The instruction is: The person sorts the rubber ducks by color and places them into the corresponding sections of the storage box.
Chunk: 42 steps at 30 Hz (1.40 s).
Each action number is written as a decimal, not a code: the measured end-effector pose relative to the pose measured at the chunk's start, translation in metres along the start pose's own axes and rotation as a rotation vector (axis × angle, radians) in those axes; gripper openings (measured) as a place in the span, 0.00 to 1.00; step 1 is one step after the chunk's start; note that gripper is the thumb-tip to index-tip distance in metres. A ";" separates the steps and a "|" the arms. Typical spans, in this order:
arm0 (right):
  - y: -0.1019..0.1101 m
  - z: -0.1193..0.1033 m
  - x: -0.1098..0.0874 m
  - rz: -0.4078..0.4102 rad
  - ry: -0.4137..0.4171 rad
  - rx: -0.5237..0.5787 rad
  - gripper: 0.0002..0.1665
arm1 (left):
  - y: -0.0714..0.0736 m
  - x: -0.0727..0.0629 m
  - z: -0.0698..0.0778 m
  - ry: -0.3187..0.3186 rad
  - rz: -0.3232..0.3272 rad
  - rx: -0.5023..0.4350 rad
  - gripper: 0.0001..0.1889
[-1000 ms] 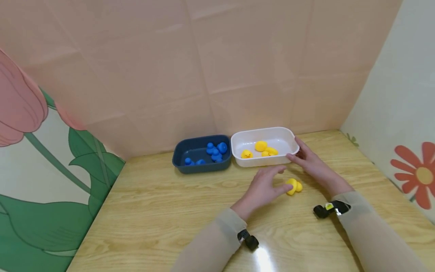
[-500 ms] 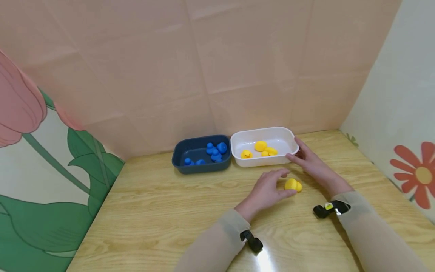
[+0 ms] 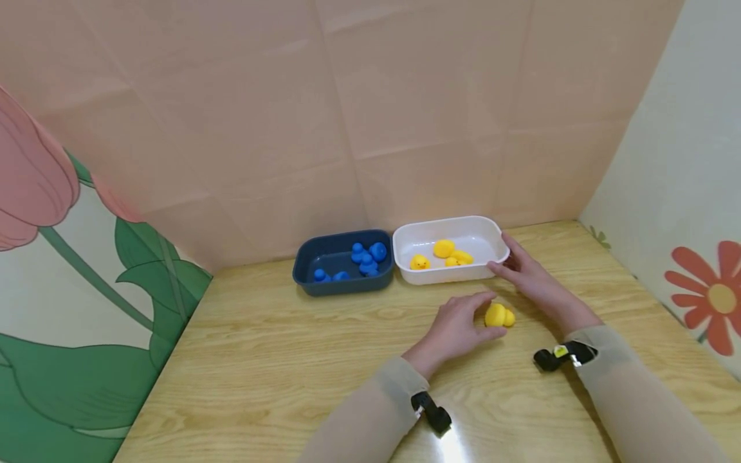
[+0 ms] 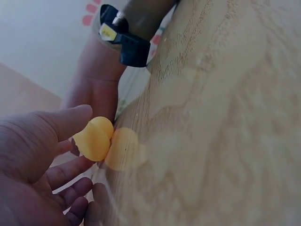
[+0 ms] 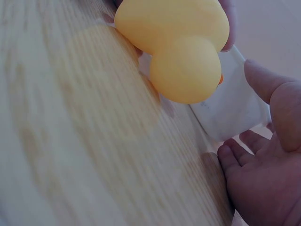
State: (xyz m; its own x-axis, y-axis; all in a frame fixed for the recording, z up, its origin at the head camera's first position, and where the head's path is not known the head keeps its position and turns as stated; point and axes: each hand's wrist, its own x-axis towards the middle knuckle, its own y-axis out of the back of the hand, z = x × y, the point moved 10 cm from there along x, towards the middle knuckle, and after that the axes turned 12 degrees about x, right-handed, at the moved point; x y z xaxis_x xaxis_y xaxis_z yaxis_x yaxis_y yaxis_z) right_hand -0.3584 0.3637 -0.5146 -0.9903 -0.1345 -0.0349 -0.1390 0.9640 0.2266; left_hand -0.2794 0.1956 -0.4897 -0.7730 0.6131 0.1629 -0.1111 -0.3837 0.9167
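A yellow rubber duck (image 3: 496,315) lies on the wooden table with its tail end toward my left hand (image 3: 458,325). The left thumb and index finger curve round its two sides, fingertips right at the duck (image 4: 91,141) in the left wrist view. My right hand (image 3: 529,273) holds the right end of a white plastic bin (image 3: 442,276), thumb at the front corner and fingers behind the end wall. Inside that bin are several yellow ducks (image 3: 444,249). In the right wrist view the near duck (image 5: 186,70) covers part of the bin (image 5: 230,99).
A dark blue bin (image 3: 344,291) with several blue ducks (image 3: 367,262) stands left of the white one, side by side. A pink-covered wall (image 3: 347,128) rises close behind both. A pale wall with a red flower (image 3: 718,296) borders the table (image 3: 260,373) on the right.
My left hand has shifted slightly right and its thumb has moved to the near side of the duck, which has shifted a little. The right hand and both bins stay put.
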 end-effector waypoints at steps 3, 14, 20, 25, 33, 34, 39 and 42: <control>0.000 0.001 0.000 0.001 -0.003 -0.003 0.63 | -0.001 0.000 0.000 0.003 -0.002 0.007 0.36; 0.002 0.002 0.001 0.005 -0.005 -0.010 0.61 | -0.001 0.000 0.001 0.007 -0.004 0.021 0.33; 0.003 0.001 0.001 0.006 0.000 -0.003 0.61 | -0.001 0.001 0.001 0.004 0.012 0.025 0.33; 0.002 0.001 0.002 0.005 -0.003 -0.009 0.62 | -0.002 0.002 -0.001 0.010 0.019 0.016 0.33; 0.002 0.001 0.002 0.007 -0.003 -0.011 0.61 | -0.001 0.003 0.000 0.001 0.038 0.046 0.32; 0.002 0.001 0.002 0.007 -0.003 -0.010 0.61 | 0.000 0.003 0.000 0.001 0.038 0.048 0.32; 0.001 -0.001 0.001 0.007 0.003 -0.002 0.61 | 0.001 0.002 0.001 0.003 0.035 0.047 0.32; 0.000 0.000 0.000 0.007 0.011 0.002 0.62 | 0.001 0.001 0.000 0.003 0.032 0.038 0.31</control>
State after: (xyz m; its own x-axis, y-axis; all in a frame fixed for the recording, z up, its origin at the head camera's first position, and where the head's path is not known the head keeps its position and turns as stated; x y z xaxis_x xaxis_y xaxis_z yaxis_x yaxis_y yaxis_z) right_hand -0.3582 0.3639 -0.5141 -0.9912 -0.1301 -0.0225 -0.1318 0.9655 0.2247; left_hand -0.2799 0.1956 -0.4888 -0.7776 0.5990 0.1910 -0.0627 -0.3762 0.9244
